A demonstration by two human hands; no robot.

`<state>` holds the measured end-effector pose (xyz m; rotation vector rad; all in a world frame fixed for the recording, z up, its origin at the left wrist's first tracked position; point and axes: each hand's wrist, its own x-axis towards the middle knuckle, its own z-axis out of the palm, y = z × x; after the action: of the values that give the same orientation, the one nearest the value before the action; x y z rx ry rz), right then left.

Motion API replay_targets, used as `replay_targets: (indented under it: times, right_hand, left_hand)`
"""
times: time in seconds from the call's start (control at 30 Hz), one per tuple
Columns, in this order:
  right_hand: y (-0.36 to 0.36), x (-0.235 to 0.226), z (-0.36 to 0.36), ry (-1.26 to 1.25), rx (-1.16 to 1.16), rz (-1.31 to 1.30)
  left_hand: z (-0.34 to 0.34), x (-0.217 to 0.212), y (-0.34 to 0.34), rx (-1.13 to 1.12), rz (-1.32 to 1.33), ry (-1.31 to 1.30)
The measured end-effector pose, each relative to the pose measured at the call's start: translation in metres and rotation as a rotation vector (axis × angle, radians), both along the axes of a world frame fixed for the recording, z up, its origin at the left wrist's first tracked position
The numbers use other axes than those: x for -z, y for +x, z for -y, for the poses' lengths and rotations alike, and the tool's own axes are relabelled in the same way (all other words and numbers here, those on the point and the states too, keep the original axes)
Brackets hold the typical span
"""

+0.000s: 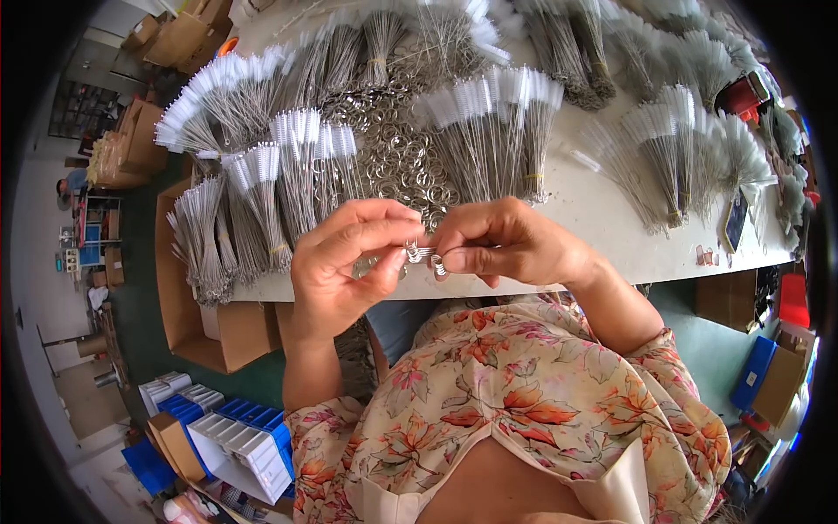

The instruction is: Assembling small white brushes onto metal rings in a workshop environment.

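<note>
1. Your left hand (345, 258) is raised in front of your chest, just over the near edge of the table (602, 236). Its thumb and forefinger are pinched narrow on the left end of a small cluster of metal rings (423, 256).
2. Your right hand (502, 244) meets it from the other side, fingers curled and closed on the same rings, so both hands hold the cluster between them, fingertips almost touching.
3. The rings sit right between your two hands, just above the table edge; how many there are is too small to tell.
4. Just behind your hands, a loose heap of rings (397, 148) lies on the table.
5. Bundles of thin wire brushes (489, 131) with white bristle tips fan out around that heap, across most of the table.
6. More brush bundles hang over the table's left edge, above an open cardboard box (196, 336).
7. Blue and white bins (236, 437) stand on the floor at your lower left.
</note>
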<state>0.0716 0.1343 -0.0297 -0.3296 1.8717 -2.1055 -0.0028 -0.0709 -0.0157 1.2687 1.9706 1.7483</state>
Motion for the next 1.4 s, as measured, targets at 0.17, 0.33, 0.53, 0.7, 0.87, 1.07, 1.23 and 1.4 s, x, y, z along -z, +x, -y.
replay_targets:
  times: [0.17,0.33,0.53,0.7,0.87,1.07,1.23,1.4]
  right_hand:
    - [-0.003,-0.028,0.000,-0.016,0.282,-0.072]
    - [-0.008,-0.041,0.013,-0.004,0.390,-0.261]
    - [-0.015,-0.047,0.009,-0.189,0.287,-0.156]
    - [-0.019,-0.049,0.006,0.037,0.338,-0.268]
    - [-0.022,-0.048,0.005,-0.036,0.331,-0.220]
    - [-0.028,-0.045,0.010,-0.117,0.287,-0.144]
    - [-0.035,-0.040,0.014,-0.095,0.240,-0.113]
    - [-0.036,-0.038,0.024,-0.088,0.260,-0.119]
  left_hand:
    - [-0.017,-0.014,0.011,-0.175,-0.135,0.138]
    - [-0.024,-0.023,0.002,-0.277,-0.465,0.186]
    - [-0.023,-0.035,-0.010,-0.253,-0.518,0.143]
    - [-0.025,-0.058,-0.013,-0.203,-0.416,0.010]
    - [-0.017,-0.068,-0.030,-0.097,-0.550,-0.209]
    - [-0.011,-0.064,-0.014,-0.113,0.401,-0.017]
    - [-0.002,-0.067,-0.006,-0.206,-0.020,-0.313]
    - [0.006,-0.054,-0.006,-0.157,0.611,0.139]
